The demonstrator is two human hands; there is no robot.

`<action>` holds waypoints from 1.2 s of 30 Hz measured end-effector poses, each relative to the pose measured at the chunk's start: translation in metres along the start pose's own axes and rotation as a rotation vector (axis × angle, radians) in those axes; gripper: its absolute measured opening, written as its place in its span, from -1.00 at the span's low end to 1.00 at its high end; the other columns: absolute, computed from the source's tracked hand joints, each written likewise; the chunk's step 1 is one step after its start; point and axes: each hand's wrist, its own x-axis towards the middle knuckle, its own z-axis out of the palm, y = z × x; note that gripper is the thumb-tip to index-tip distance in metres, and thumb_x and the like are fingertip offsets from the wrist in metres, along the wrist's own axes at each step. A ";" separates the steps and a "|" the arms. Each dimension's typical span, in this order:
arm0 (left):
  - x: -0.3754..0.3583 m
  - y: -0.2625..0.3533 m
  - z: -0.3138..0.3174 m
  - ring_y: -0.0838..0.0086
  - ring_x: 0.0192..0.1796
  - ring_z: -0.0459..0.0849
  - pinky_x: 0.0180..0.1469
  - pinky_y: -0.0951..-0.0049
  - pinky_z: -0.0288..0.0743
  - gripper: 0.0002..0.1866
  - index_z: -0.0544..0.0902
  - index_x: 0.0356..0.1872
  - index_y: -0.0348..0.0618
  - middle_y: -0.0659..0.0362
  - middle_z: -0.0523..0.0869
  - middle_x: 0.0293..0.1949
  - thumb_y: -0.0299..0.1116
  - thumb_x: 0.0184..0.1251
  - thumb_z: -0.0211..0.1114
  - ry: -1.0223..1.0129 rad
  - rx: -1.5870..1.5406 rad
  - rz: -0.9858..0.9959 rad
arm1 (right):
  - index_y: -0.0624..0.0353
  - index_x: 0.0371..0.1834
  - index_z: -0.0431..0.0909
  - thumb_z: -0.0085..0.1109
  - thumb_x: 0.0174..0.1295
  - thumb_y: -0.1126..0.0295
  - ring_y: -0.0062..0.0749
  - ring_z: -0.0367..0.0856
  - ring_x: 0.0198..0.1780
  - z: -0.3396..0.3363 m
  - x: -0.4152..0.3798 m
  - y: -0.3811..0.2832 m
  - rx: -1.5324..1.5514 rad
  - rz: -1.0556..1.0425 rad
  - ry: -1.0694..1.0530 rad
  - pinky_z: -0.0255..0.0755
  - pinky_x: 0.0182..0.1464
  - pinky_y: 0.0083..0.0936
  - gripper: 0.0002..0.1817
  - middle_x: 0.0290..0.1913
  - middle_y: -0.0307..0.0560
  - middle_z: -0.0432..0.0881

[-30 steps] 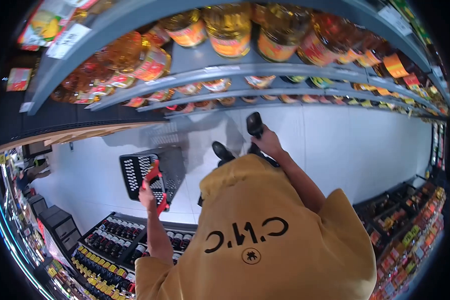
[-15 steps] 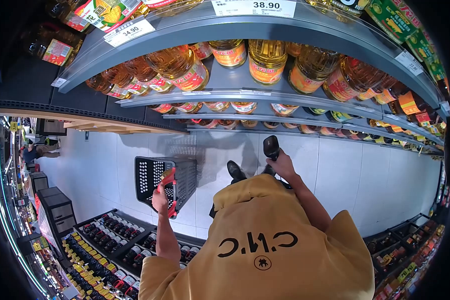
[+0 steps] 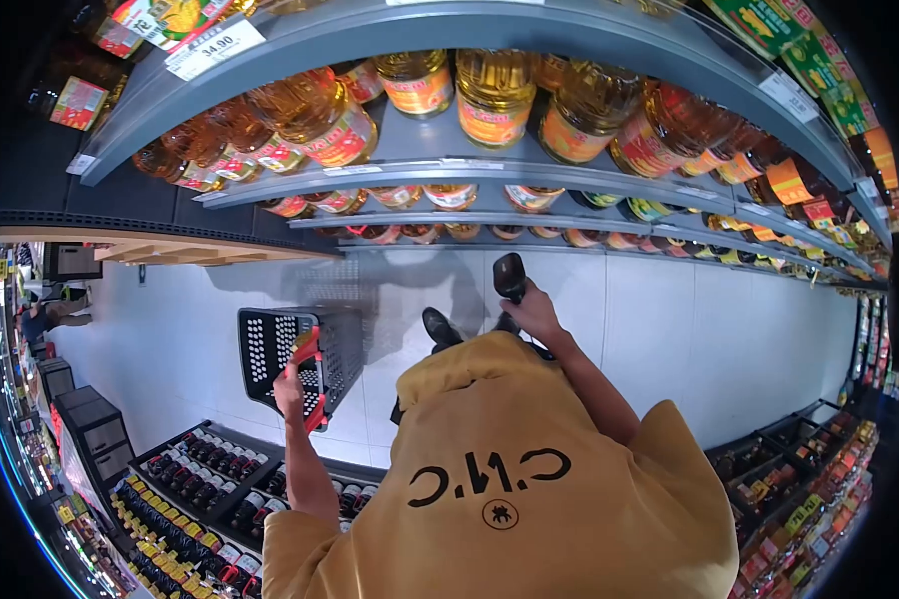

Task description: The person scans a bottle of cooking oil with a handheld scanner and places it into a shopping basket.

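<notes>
My left hand (image 3: 289, 394) is closed around the red handle (image 3: 308, 351) of a black plastic shopping basket (image 3: 342, 357). Perforated walls surround the basket, which stands on the floor to my left. In front of my body, my right hand (image 3: 537, 314) grips a black handheld device (image 3: 509, 277) with a rounded head pointing away from me. My fingers cover its lower part, so I cannot tell its exact kind. Beyond both hands, shelves hold large bottles of cooking oil (image 3: 494, 100); neither hand touches them.
Pale floor tiles (image 3: 669, 329) run along the grey shelf edge (image 3: 529, 185). Behind me on the left, a low rack holds rows of dark bottles (image 3: 205, 454). More packed shelving (image 3: 799, 499) is at the lower right. A person (image 3: 50, 317) is far off at the left.
The view has shifted, so shelves, basket and both hands appear farther left and slightly higher. Both hands keep their grips on the handle and the device.
</notes>
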 end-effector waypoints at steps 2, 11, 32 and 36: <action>0.000 -0.004 0.004 0.03 -0.24 0.71 -0.08 0.12 0.47 -0.26 0.73 -0.21 -0.34 -0.17 0.73 -0.39 0.32 0.28 0.12 0.028 -0.024 0.026 | 0.23 0.09 0.46 0.29 0.11 0.14 0.18 0.64 0.00 -0.003 -0.003 -0.004 0.007 0.020 0.002 0.51 0.07 -0.10 -0.46 -0.12 0.24 0.70; -0.010 -0.026 0.027 0.16 -0.31 0.60 -0.16 0.14 0.43 -0.26 0.72 -0.26 -0.30 -0.03 0.67 -0.46 0.35 0.27 0.13 -0.049 0.028 -0.014 | 0.28 0.14 0.47 0.35 0.08 0.14 0.13 0.67 0.02 0.004 0.001 0.010 0.033 0.030 0.010 0.51 0.10 -0.20 -0.39 -0.07 0.26 0.70; -0.108 0.020 0.055 -0.13 -0.13 0.68 -0.04 -0.01 0.49 -0.35 0.65 -0.14 -0.23 -0.18 0.72 -0.26 0.27 0.41 0.02 0.083 0.137 0.046 | 0.26 0.12 0.46 0.31 0.12 0.18 0.13 0.68 -0.02 -0.028 -0.022 0.052 0.030 0.002 -0.092 0.51 0.06 -0.16 -0.45 -0.14 0.20 0.72; -0.111 0.013 0.074 -0.10 0.05 0.59 0.09 -0.07 0.39 -0.37 0.54 0.13 -0.16 -0.16 0.64 -0.03 0.22 0.36 0.10 0.191 0.255 0.202 | 0.26 0.12 0.47 0.31 0.12 0.18 0.13 0.66 0.01 -0.029 -0.028 0.058 0.018 -0.017 -0.052 0.51 0.08 -0.17 -0.45 -0.11 0.21 0.71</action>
